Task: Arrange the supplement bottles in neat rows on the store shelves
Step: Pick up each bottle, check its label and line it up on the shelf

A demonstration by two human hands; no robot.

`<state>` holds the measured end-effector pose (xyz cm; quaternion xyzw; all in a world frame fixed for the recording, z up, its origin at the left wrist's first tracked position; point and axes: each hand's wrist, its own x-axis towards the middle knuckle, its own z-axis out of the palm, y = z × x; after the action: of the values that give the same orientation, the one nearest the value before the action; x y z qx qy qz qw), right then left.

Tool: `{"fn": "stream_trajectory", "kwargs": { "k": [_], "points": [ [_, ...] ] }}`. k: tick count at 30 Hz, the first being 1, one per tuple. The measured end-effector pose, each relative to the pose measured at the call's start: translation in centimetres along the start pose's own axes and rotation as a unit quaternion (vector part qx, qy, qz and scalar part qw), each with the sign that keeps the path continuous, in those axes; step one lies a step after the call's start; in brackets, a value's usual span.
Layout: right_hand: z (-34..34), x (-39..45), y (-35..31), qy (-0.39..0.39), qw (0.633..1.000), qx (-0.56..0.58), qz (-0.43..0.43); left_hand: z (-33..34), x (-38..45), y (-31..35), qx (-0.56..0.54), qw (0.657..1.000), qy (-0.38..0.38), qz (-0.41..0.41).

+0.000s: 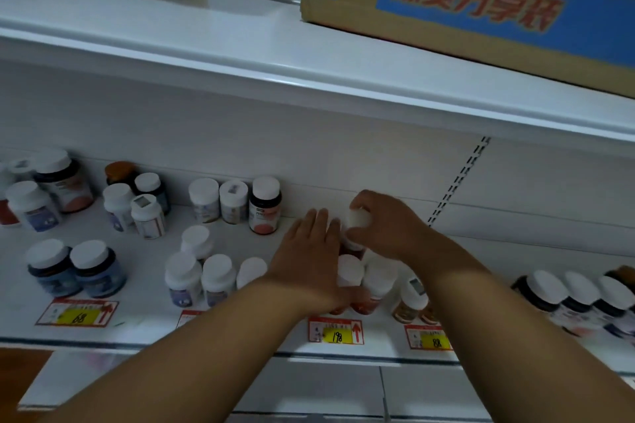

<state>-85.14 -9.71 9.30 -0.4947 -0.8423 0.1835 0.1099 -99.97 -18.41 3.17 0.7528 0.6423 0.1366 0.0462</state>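
Supplement bottles [264, 204], price tags 68 [78, 312], 198 [336, 331], 88 [429, 336]

On the white shelf [240, 244], the right hand [388, 227] curls round a white-capped bottle [359, 218] at about one o'clock of the flat left hand [309, 257], which seemingly rests on capped bottles [350, 273].

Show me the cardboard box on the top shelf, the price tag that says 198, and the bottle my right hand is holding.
cardboard box [498, 7], head view, blue front label
198 price tag [336, 336], head view, yellow patch
held bottle [358, 218], head view, white cap
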Motion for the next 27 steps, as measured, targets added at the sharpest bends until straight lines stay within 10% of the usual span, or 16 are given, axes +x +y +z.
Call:
{"fn": "stream_trajectory", "kwargs": {
  "k": [10, 27],
  "points": [
    [3.1, 0.6, 2.0, -0.092, 0.994, 0.048, -0.039, 1.0, 0.1, -0.2, 0.019, 1.0, 0.009, 0.023],
    [3.5, 4.9, -2.4, -0.011, 0.999, 0.016, -0.032, -1.5, -2.3, -4.3, -0.166, 0.985, 0.037, -0.02]
  ]
}}
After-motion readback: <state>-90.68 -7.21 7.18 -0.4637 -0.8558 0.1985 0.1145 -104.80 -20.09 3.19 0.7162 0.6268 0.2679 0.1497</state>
